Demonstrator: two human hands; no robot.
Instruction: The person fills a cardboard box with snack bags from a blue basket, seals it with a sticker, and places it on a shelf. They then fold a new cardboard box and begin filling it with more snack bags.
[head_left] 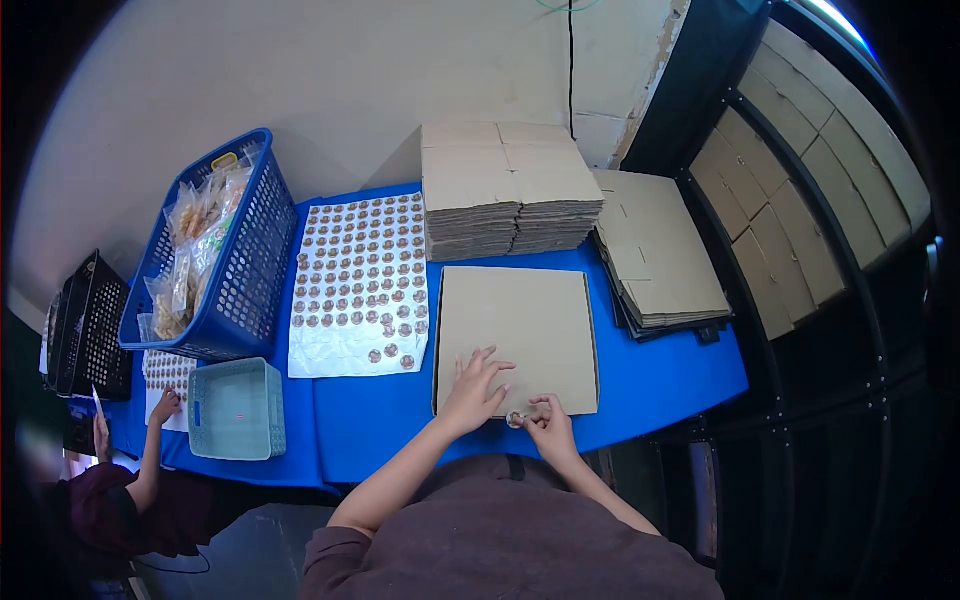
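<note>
A closed flat cardboard box [518,335] lies in front of me on the blue table. My left hand [475,392] rests on its lower left part, fingers spread, holding nothing. At the box's near edge, my right hand [548,424] pinches a small round sticker [515,420] between its fingertips. To the left of the box is a white sheet [345,352] with rows of round stickers, some gone from its lower part.
Stacked flat cardboard [510,180] stands behind the box, more cardboard [665,250] to the right. A blue basket [250,240] of bagged items, a green tray [238,447] and a black basket [105,315] are left. A co-worker's hand [166,405] touches another sticker sheet.
</note>
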